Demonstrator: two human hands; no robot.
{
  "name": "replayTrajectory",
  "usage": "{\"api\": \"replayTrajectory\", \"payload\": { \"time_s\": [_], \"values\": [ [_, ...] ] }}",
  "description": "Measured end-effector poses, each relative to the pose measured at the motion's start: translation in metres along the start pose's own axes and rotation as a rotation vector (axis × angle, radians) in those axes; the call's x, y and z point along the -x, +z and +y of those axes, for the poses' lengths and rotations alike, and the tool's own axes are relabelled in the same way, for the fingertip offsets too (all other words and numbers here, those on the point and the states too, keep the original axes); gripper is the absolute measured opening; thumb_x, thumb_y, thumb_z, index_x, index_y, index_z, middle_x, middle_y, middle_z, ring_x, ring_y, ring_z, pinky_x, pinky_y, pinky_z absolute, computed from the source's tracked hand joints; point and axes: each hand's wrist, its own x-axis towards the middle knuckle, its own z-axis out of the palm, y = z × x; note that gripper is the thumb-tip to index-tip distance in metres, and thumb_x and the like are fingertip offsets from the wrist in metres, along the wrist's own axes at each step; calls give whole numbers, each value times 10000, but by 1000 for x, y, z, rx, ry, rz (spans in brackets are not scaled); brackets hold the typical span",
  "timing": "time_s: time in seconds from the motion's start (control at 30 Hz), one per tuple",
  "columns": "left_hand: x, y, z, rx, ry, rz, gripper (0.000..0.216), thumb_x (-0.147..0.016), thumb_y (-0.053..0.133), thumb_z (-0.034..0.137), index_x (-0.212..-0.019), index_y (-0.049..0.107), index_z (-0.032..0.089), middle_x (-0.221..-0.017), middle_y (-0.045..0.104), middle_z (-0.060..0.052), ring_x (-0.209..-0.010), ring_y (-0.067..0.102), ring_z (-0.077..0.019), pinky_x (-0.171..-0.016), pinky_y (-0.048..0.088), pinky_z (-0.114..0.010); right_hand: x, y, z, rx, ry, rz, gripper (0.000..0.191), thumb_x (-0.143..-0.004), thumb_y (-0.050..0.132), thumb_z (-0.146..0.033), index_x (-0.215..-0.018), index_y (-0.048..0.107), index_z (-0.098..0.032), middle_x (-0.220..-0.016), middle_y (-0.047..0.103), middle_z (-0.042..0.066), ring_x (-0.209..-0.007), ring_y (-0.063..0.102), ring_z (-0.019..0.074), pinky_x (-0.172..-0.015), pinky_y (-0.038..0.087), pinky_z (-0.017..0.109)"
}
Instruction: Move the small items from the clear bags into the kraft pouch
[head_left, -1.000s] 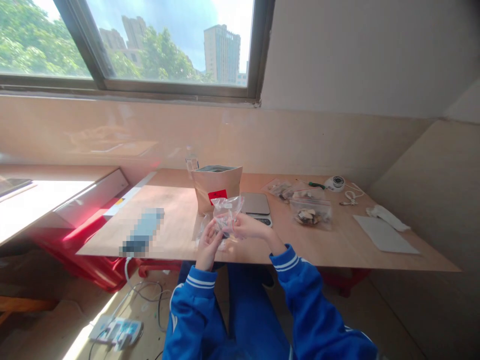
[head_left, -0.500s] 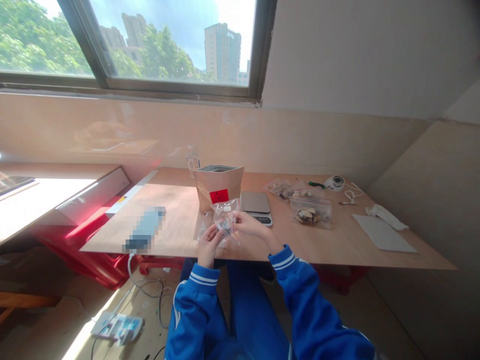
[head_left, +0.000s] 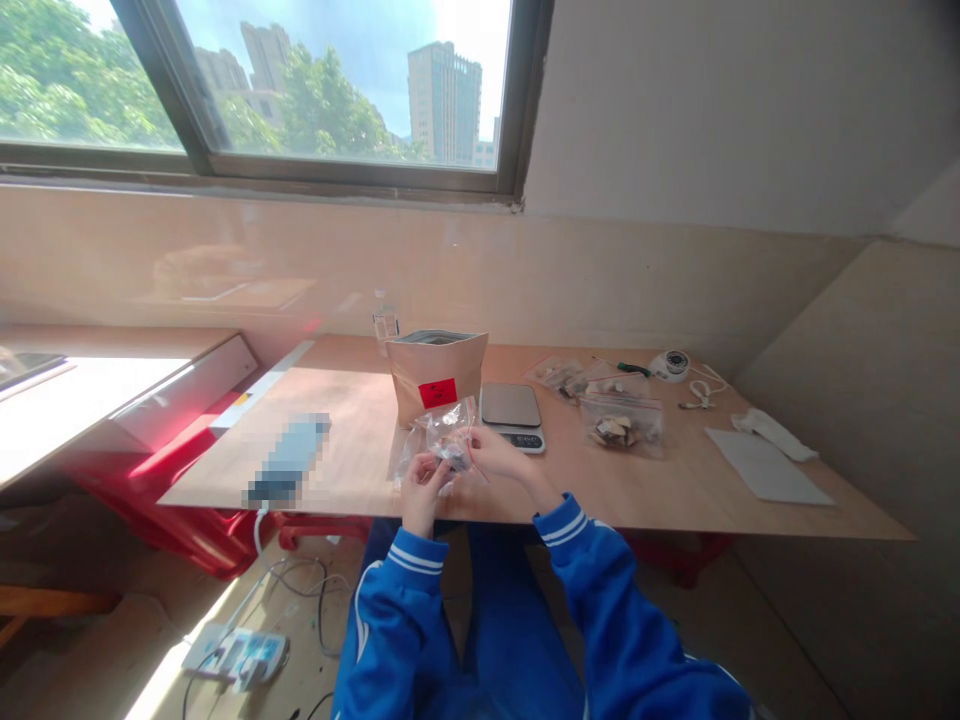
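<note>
A clear zip bag (head_left: 448,424) with a red seal strip is between my hands, just in front of a standing brown paper pouch (head_left: 420,372) with a red label. My left hand (head_left: 424,488) pinches at the bag's lower left, near a small dark piece whose kind I cannot make out. My right hand (head_left: 496,455) grips the bag's right edge by the red strip. More crumpled clear plastic lies under and left of the bag. Right of the pouch stands a flat kitchen scale (head_left: 511,407), close to my right hand.
Filled zip bags (head_left: 621,430) of pale, dark-edged pieces lie right of the scale. Behind them are a white dome camera (head_left: 670,366) and a green-handled tool (head_left: 634,369). White paper (head_left: 769,467) lies far right, a blurred phone-like object (head_left: 291,458) left, a bottle (head_left: 385,320) at the back.
My left hand has shifted slightly right and down, closer to my right hand. The clear bag has tilted a little between them. Other things on the table stay put.
</note>
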Motion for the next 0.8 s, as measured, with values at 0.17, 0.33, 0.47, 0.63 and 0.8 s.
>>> {"api": "replayTrajectory", "payload": {
  "time_s": [0.17, 0.33, 0.47, 0.63, 0.8],
  "values": [
    [-1, 1, -5, 126, -61, -10, 442, -518, 825, 400, -769, 569, 143, -694, 637, 14, -691, 648, -146, -702, 533, -305, 4, -7, -6, -25, -53, 13, 217, -833, 535, -312, -749, 628, -135, -752, 631, 23, -692, 544, 138, -642, 414, 249],
    [-1, 3, -8, 276, -117, 39, 466, -473, 857, 309, -784, 546, 156, -740, 670, 7, -723, 666, -140, -753, 521, -287, 10, -33, -24, 23, -33, 10, 287, -839, 559, -356, -995, 682, -150, -877, 682, 57, -693, 576, 141, -626, 456, 258],
    [1, 5, -8, 363, -162, 69, 444, -512, 844, 280, -780, 508, 171, -818, 690, -21, -762, 686, -167, -740, 534, -291, -5, -57, -60, 179, -162, -64, 253, -837, 579, -322, -982, 695, -150, -895, 693, 60, -710, 593, 142, -636, 473, 257],
    [2, 8, -10, 357, -255, 79, 337, -633, 784, 217, -835, 516, 182, -894, 686, -57, -810, 698, -202, -615, 532, -233, -65, -62, -102, 215, -508, 413, 221, -884, 510, -246, -1035, 654, -171, -1023, 659, 57, -866, 597, 145, -788, 477, 280],
    [1, 11, -10, 382, -233, 110, 254, -702, 711, 92, -826, 506, 175, -875, 667, -41, -901, 682, -180, -860, 536, -294, -116, -46, -91, 352, -600, 402, 206, -895, 459, -167, -950, 658, -165, -981, 647, 60, -914, 608, 150, -850, 475, 278]
  ]
}}
